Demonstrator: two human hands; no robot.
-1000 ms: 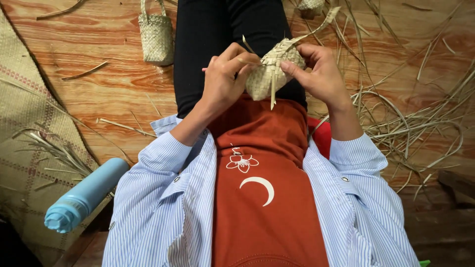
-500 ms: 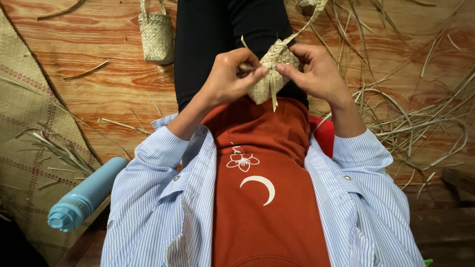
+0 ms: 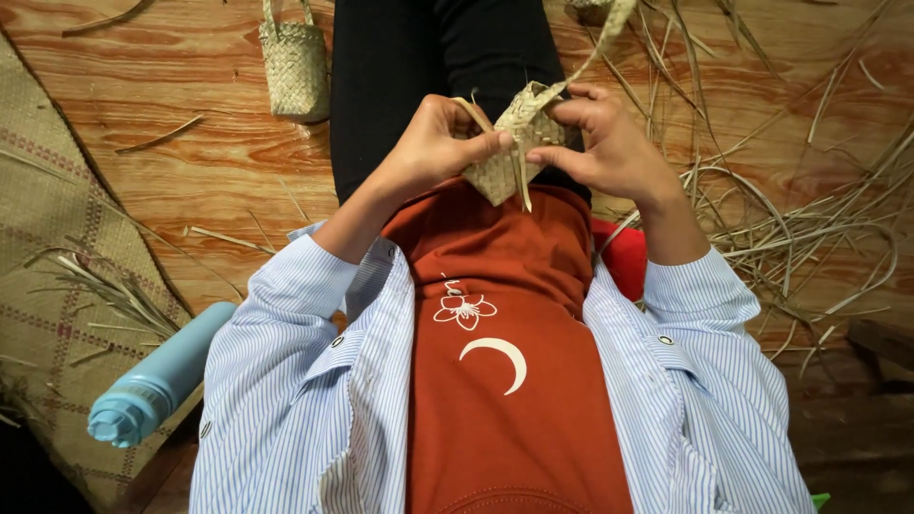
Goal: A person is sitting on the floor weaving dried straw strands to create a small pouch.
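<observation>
Small woven pouch (image 3: 509,148) btwn both hands over lap: left hand (image 3: 433,148) & right hand (image 3: 605,143) each pinch it, grip clenched. Corner points down twd torso; long strip (image 3: 595,48) runs up-right.

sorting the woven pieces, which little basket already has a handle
The small woven basket standing on the wooden floor, upper left; the woven piece held in both hands lacks one.

One camera sat on the person's head, looking straight down, close over the torso, both raised forearms and the wooden floor (image 3: 190,143) around the outstretched legs.
</observation>
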